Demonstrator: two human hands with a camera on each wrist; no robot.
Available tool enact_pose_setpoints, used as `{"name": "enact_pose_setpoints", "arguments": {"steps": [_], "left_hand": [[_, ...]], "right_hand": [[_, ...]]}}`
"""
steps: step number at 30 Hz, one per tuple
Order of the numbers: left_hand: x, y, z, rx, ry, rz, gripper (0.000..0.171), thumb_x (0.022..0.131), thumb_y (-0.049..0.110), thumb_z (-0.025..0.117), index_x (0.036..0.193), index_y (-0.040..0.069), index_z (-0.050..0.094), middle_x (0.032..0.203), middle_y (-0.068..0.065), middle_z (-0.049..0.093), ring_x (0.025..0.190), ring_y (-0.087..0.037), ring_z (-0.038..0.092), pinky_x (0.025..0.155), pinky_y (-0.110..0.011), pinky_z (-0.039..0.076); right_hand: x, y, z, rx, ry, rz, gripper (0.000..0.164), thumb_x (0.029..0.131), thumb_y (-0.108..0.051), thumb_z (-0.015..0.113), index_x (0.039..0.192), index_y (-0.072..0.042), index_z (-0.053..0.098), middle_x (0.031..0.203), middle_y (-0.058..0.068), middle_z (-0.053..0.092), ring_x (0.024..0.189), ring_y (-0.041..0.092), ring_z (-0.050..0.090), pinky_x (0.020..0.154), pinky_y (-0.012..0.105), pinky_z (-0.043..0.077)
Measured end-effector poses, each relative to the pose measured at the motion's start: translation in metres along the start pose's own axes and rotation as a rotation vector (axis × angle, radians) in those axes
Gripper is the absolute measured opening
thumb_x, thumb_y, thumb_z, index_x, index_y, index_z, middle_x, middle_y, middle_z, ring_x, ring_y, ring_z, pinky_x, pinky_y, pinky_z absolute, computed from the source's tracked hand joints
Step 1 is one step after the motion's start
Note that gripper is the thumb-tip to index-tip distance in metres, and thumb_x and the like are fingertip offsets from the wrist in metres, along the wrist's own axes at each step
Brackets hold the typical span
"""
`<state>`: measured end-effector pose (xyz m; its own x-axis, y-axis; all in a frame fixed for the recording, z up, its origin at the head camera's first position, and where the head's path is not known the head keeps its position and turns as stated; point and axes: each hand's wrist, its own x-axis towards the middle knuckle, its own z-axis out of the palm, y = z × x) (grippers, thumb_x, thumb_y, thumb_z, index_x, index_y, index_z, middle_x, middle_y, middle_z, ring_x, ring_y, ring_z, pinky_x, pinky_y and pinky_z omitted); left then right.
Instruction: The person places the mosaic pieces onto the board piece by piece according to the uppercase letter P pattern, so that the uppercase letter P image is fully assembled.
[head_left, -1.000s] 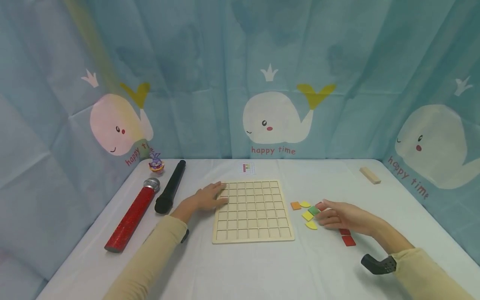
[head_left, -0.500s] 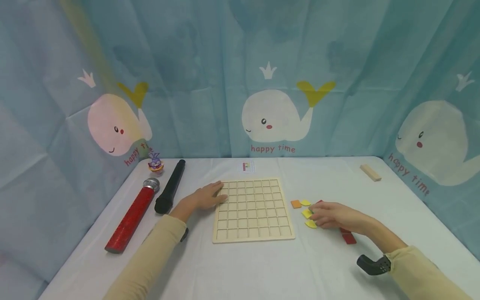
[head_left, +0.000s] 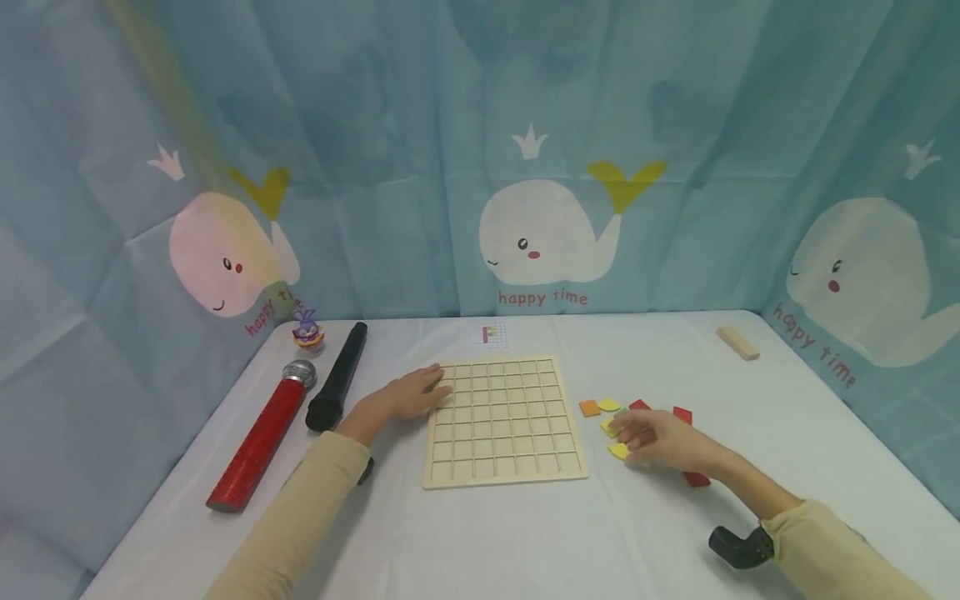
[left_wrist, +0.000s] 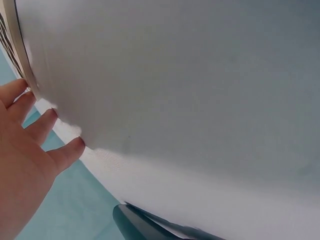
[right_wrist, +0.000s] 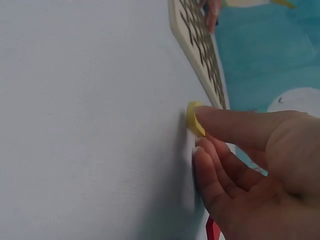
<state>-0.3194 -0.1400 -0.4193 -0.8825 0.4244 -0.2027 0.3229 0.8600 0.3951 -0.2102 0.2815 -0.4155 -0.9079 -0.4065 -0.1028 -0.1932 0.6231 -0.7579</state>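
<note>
My left hand (head_left: pixel 411 394) rests with spread fingers on the left edge of the pale wooden grid board (head_left: pixel 506 421); the left wrist view shows the fingers at the board's rim. My right hand (head_left: pixel 667 442) is over the small coloured pieces right of the board, fingers loosely bent. Its thumb is at a yellow rounded piece (head_left: pixel 618 451), which the right wrist view shows partly behind the thumb (right_wrist: pixel 220 120); the fingers stay apart from it. Close by lie a yellow square (head_left: pixel 607 427), an orange square (head_left: pixel 589 407) and another yellow rounded piece (head_left: pixel 608 404). A green piece is mostly hidden.
Red pieces (head_left: pixel 697 479) lie around and partly under the right hand. A red microphone (head_left: pixel 258 446) and a black one (head_left: pixel 339 379) lie at left, near a small purple toy (head_left: pixel 307 331). Behind the board is a printed card (head_left: pixel 492 334). A wooden block (head_left: pixel 738 342) lies far right.
My right hand has shifted slightly left and toward me, from the green piece to the nearer yellow rounded one, uncovering a red piece behind it. My left hand stays on the board's edge.
</note>
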Motion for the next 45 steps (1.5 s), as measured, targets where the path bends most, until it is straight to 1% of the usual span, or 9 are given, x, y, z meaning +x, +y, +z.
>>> {"name": "enact_pose_setpoints", "arguments": {"steps": [3, 9, 15, 22, 30, 37, 41, 43, 45], "left_hand": [[-0.0008, 0.0001, -0.0001, 0.0, 0.0, -0.003, 0.066, 0.102, 0.044, 0.036, 0.148, -0.002, 0.027, 0.154, -0.019, 0.022, 0.14, -0.036, 0.02, 0.111, -0.049, 0.019], [-0.0024, 0.0018, -0.0018, 0.005, -0.001, 0.002, 0.066, 0.102, 0.043, 0.036, 0.148, -0.003, 0.027, 0.154, -0.019, 0.022, 0.14, -0.036, 0.019, 0.111, -0.049, 0.019], [-0.0017, 0.0027, -0.004, -0.012, -0.047, 0.007, 0.068, 0.102, 0.044, 0.035, 0.148, -0.004, 0.024, 0.155, -0.02, 0.018, 0.141, -0.036, 0.015, 0.112, -0.048, 0.016], [-0.0024, 0.0047, -0.0058, -0.022, -0.083, 0.0, 0.068, 0.103, 0.044, 0.033, 0.149, -0.005, 0.02, 0.156, -0.021, 0.013, 0.142, -0.038, 0.011, 0.113, -0.048, 0.013], [-0.003, 0.0085, -0.0093, -0.049, -0.116, -0.004, 0.07, 0.103, 0.043, 0.033, 0.149, -0.007, 0.016, 0.155, -0.023, 0.01, 0.142, -0.039, 0.008, 0.113, -0.048, 0.01], [-0.002, 0.0078, -0.0098, -0.055, -0.117, 0.014, 0.071, 0.103, 0.044, 0.032, 0.149, -0.007, 0.017, 0.155, -0.024, 0.009, 0.141, -0.04, 0.008, 0.113, -0.049, 0.01], [-0.0023, 0.0087, -0.0098, -0.059, -0.121, 0.006, 0.071, 0.103, 0.045, 0.032, 0.149, -0.007, 0.016, 0.155, -0.023, 0.009, 0.141, -0.04, 0.007, 0.113, -0.049, 0.009], [-0.0025, 0.0092, -0.0098, -0.059, -0.122, -0.002, 0.072, 0.103, 0.046, 0.032, 0.149, -0.007, 0.016, 0.156, -0.023, 0.009, 0.141, -0.04, 0.007, 0.113, -0.049, 0.009], [-0.0027, 0.0094, -0.0094, -0.057, -0.122, -0.01, 0.072, 0.102, 0.046, 0.032, 0.149, -0.006, 0.016, 0.156, -0.022, 0.009, 0.142, -0.04, 0.007, 0.113, -0.048, 0.009]], "right_hand": [[0.0, 0.0007, 0.0022, -0.017, 0.008, -0.014, 0.043, 0.078, -0.004, 0.076, 0.119, -0.002, 0.061, 0.097, 0.002, 0.062, 0.088, 0.022, 0.057, 0.072, 0.023, 0.051], [0.0006, 0.0004, 0.0045, -0.042, 0.024, -0.034, 0.041, 0.078, 0.0, 0.075, 0.116, -0.003, 0.062, 0.095, 0.001, 0.06, 0.087, 0.021, 0.057, 0.072, 0.022, 0.051], [-0.0006, -0.0014, 0.0052, -0.049, 0.027, -0.063, 0.039, 0.077, 0.002, 0.075, 0.114, -0.004, 0.063, 0.096, 0.001, 0.061, 0.086, 0.02, 0.058, 0.073, 0.023, 0.051], [-0.0018, -0.0051, 0.0048, -0.112, 0.038, -0.085, 0.036, 0.076, 0.0, 0.077, 0.108, -0.007, 0.064, 0.094, -0.001, 0.061, 0.085, 0.019, 0.057, 0.072, 0.024, 0.051], [-0.0047, -0.0045, 0.0045, -0.125, 0.047, -0.053, 0.035, 0.077, -0.003, 0.077, 0.108, -0.009, 0.064, 0.089, -0.001, 0.058, 0.081, 0.019, 0.053, 0.067, 0.025, 0.048], [-0.0052, -0.0004, 0.0008, -0.122, 0.05, -0.046, 0.029, 0.079, -0.013, 0.079, 0.104, -0.01, 0.066, 0.087, -0.002, 0.06, 0.077, 0.017, 0.055, 0.063, 0.025, 0.05], [-0.0037, 0.0009, -0.002, -0.067, 0.075, 0.009, 0.026, 0.081, -0.015, 0.077, 0.104, -0.01, 0.066, 0.09, 0.001, 0.06, 0.077, 0.018, 0.059, 0.065, 0.029, 0.052], [-0.0022, 0.0003, -0.0031, -0.022, 0.088, 0.033, 0.026, 0.082, -0.015, 0.075, 0.106, -0.009, 0.066, 0.095, 0.004, 0.062, 0.081, 0.02, 0.06, 0.068, 0.031, 0.052], [0.0002, -0.0009, -0.0033, 0.026, 0.106, 0.063, 0.029, 0.083, -0.015, 0.074, 0.11, -0.007, 0.065, 0.093, 0.005, 0.063, 0.082, 0.021, 0.059, 0.07, 0.032, 0.052]]}}
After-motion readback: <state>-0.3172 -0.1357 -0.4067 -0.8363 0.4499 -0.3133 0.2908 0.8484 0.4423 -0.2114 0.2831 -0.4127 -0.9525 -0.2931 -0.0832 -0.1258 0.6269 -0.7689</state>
